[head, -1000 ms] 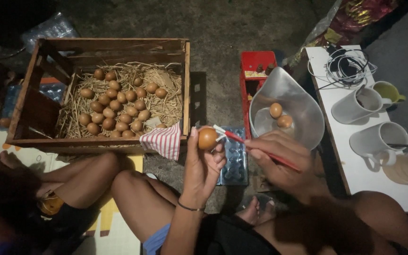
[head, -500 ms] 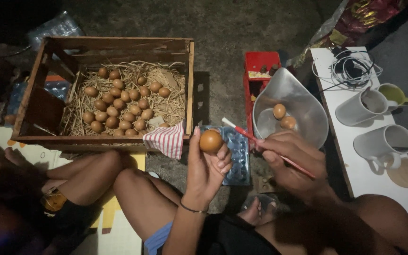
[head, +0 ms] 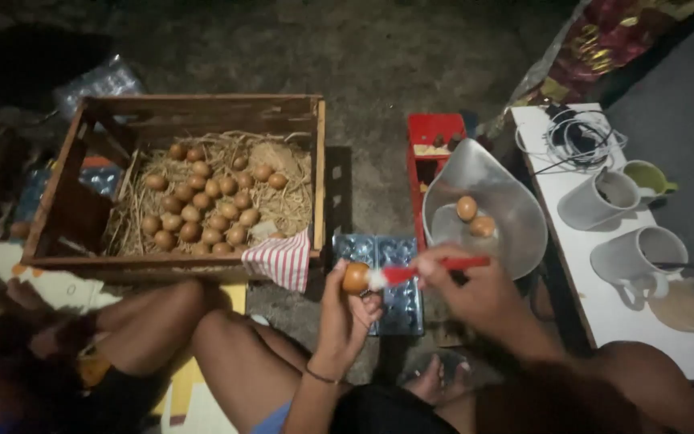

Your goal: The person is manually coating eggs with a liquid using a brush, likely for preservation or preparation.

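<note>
Dirt floor, left hand (head: 345, 309) gripping egg (head: 355, 278), right hand (head: 475, 291) pinching red brush (head: 431, 272) against it

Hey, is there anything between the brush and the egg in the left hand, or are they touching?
Nothing visible stands between them. The left hand holds the brown egg up, and the white bristle end of the red toothbrush, held by the right hand, appears to meet the egg's right side.

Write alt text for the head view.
The left hand holds a brown egg while the right hand touches a red-handled brush to it. A wooden crate of eggs on straw sits left, a metal bowl with two eggs right.
</note>
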